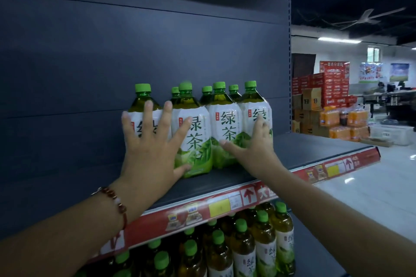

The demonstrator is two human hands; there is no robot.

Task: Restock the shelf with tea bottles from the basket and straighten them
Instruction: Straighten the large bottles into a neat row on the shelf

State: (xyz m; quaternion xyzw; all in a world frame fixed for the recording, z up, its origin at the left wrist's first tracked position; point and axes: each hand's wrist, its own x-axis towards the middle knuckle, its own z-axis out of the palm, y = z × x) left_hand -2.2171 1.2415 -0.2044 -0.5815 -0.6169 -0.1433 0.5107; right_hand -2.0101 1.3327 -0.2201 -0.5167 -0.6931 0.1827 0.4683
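Several green tea bottles with green caps and white-green labels stand in two rows on the dark shelf (236,177). My left hand (150,148) lies with spread, straight fingers against the front of the leftmost bottle (142,105) and the second bottle (194,132). My right hand (254,146) presses flat, fingers straight, on the rightmost front bottle (254,108), its thumb reaching across the third bottle (224,123). The basket is out of view.
The shelf left of the bottles and its right end are bare. A red price strip (225,202) runs along the shelf edge. The lower shelf (236,249) is packed with smaller tea bottles. Stacked cartons and drink packs (326,105) stand beyond the aisle at right.
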